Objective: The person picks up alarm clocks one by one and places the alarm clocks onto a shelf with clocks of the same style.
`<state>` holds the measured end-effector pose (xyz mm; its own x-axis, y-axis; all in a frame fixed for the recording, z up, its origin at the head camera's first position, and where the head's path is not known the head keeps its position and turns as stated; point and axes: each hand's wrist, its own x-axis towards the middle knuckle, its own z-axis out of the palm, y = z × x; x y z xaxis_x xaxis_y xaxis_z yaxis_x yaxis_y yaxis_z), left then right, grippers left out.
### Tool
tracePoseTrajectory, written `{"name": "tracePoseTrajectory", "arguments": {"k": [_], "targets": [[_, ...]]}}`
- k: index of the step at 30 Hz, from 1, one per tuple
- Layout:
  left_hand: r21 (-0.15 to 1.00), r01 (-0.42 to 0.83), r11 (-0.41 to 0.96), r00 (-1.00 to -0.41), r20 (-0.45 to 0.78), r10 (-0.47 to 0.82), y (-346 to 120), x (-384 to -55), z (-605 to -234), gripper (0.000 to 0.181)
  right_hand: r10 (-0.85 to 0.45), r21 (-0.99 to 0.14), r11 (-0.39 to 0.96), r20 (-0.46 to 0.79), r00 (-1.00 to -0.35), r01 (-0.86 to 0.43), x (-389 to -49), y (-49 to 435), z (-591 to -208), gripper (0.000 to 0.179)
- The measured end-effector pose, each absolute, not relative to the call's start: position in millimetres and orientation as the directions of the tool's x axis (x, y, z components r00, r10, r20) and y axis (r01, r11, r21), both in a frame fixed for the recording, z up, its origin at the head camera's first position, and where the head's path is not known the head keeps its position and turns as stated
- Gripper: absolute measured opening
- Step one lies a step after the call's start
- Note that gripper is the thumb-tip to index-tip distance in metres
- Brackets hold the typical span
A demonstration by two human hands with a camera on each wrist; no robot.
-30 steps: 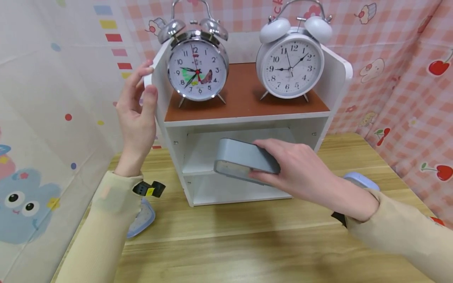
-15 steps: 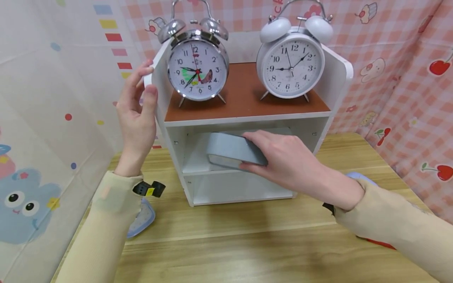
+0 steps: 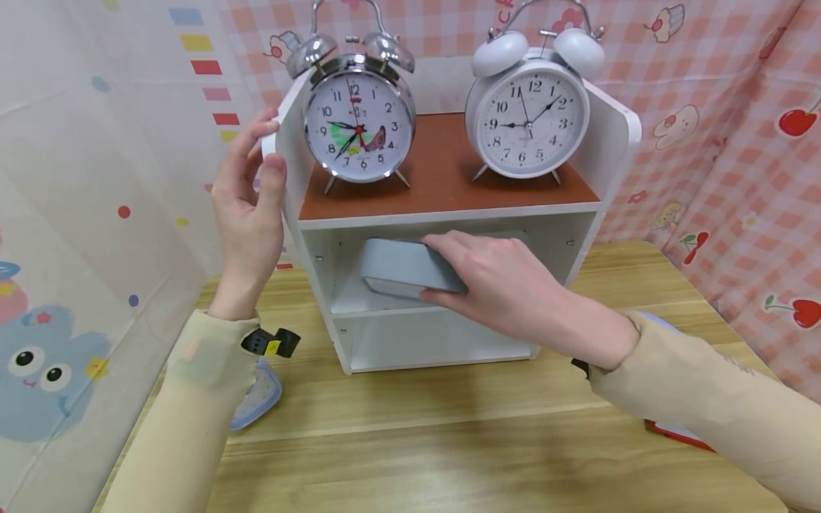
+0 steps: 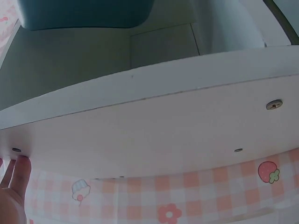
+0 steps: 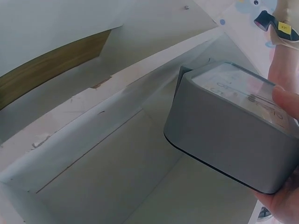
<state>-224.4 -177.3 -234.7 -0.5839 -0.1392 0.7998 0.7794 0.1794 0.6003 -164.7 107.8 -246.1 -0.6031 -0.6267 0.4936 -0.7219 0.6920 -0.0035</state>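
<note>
My right hand [image 3: 494, 274] holds a grey-blue box-shaped desk clock [image 3: 407, 263], thumb below and fingers over the top. Numerals show on its clear face in the right wrist view, where the clock [image 5: 229, 135] is tilted above the compartment floor. In the head view it overlaps the middle compartment of a white shelf unit [image 3: 449, 217]. My left hand [image 3: 250, 206] grips the front edge of the unit's left side panel with thumb and fingers. From the left wrist, a fingertip [image 4: 21, 175] shows against the panel's outer face [image 4: 140, 135].
On the brown top shelf [image 3: 442, 167] stand a silver twin-bell alarm clock [image 3: 359, 128] and a white one [image 3: 529, 121]. A blue-rimmed item [image 3: 259, 399] lies by my left sleeve. My right sleeve partly covers a red-edged item [image 3: 680, 434] on the wooden table [image 3: 410, 442].
My right hand has moved the desk clock leftward and further into the middle compartment. The left hand stays on the side panel. More of the red-edged item shows beneath the right sleeve.
</note>
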Motion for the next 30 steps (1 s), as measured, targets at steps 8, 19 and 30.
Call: {"name": "tracePoseTrajectory", "arguments": {"k": [8,19,30], "targets": [[0.599,0.780,0.180,-0.584,0.801,-0.134,-177,-225,-235,0.072,-0.642,0.025,0.689,0.483,-0.595,-0.724,-166,103,-246,0.061],[0.600,0.777,0.190,-0.583,0.800,-0.138,-178,-225,-235,0.071,-0.665,0.028,0.675,0.457,-0.591,-0.737,-171,95,-248,0.057],[0.605,0.772,0.193,-0.590,0.796,-0.136,-178,-224,-234,0.070,-0.673,0.029,0.675,0.432,-0.600,-0.737,-175,91,-248,0.056]]}}
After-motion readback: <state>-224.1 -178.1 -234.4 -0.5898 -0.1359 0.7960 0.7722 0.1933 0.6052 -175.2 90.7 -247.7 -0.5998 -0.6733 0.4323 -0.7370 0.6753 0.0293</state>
